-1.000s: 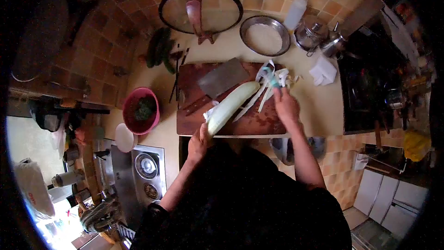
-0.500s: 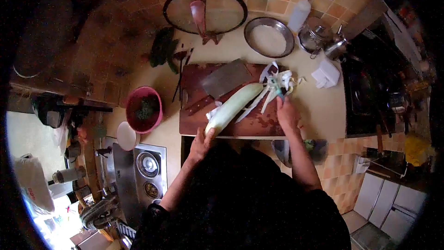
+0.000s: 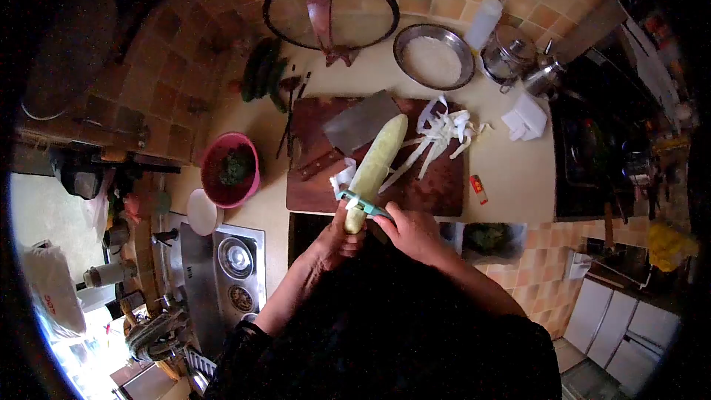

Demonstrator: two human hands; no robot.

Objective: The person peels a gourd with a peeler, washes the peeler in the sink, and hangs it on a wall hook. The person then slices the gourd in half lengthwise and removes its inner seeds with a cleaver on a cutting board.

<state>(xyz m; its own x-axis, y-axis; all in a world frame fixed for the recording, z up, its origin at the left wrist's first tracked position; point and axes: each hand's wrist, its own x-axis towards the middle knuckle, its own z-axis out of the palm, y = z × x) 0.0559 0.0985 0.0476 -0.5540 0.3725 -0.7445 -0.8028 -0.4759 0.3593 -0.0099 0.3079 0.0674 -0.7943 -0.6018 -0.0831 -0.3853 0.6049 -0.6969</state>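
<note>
The left hand (image 3: 337, 244) is clasping the near end of a pale vegetable (image 3: 381, 152) slanting over a cutting board (image 3: 437, 181), while the right hand (image 3: 413, 231), gripping a teal peeler (image 3: 368, 207) against it, is risking nicked fingers should the blade skid.

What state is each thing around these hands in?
Vegetable: whole, looks peeled on the visible side, held slanted in the left hand.
Peeler: held in the right hand, across the vegetable's lower part.
Cleaver: lying flat on the board.
Peelings: loose, in a heap.
Pink bowl: holding something dark green.
Metal pan: holding something white.
Glass lid: standing on edge.
Bottle: upright.
Pot: covered.
</note>
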